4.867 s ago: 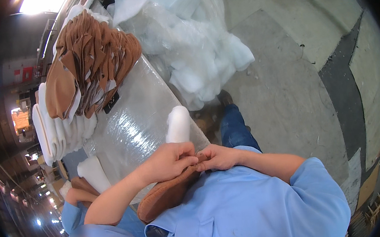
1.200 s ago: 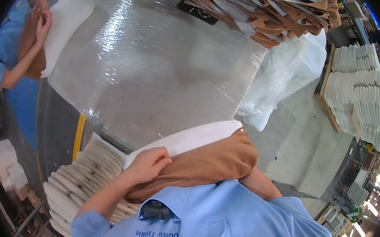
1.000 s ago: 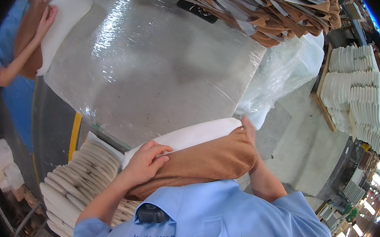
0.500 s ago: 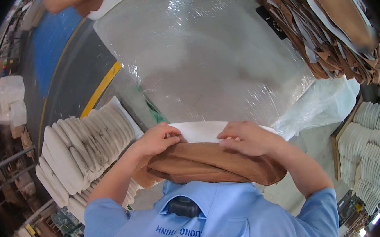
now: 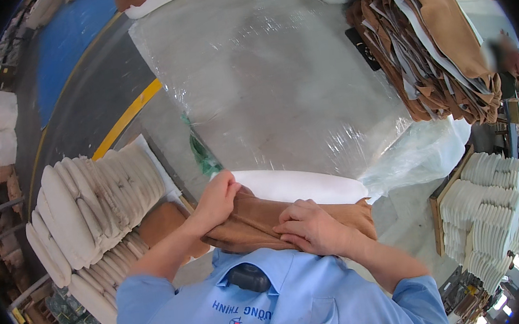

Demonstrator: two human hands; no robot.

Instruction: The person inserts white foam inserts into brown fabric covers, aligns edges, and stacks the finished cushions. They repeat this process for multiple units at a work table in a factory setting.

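Observation:
Close in front of my body lies a brown fabric cover point(image 5: 255, 215), creased and partly folded along its near side. A white foam pad point(image 5: 295, 183) shows beyond its far edge, against the near edge of the plastic-covered table. My left hand point(image 5: 215, 201) is closed on the cover's far left corner, fingertips pinched together. Lower and to the right, my right hand point(image 5: 311, 225) pinches a fold of the same cover, its fingers curled. How far the pad reaches under the cover is hidden.
Clear plastic film covers the table point(image 5: 266, 99). Brown fabric pieces point(image 5: 440, 41) are piled at the far right. White cushion pads stand stacked at the left point(image 5: 99, 204) and right point(image 5: 485, 204). Loose plastic sheeting point(image 5: 416, 151) hangs by the table's right corner.
My right hand has moved toward my body and left, from the pad's edge onto the cover's fold. My left hand has turned and grips the cover's corner. The whole view has shifted slightly.

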